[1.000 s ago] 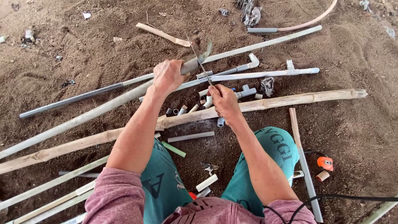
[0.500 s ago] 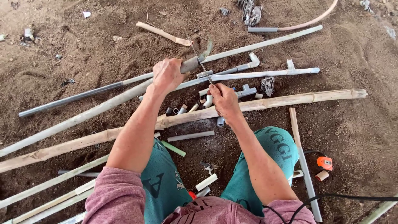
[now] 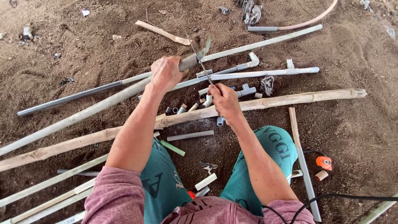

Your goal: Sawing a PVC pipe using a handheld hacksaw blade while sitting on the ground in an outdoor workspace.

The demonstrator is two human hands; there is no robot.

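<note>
On bare brown soil, seen from the head view, the left hand is wrapped tight around a long grey pipe that runs from near left to far right. The right hand grips a thin saw blade, which slants across the pipe just right of the left hand. Small pipe fittings lie scattered under the hands, close to a long bamboo pole. An orange tape measure sits well apart at near right.
</note>
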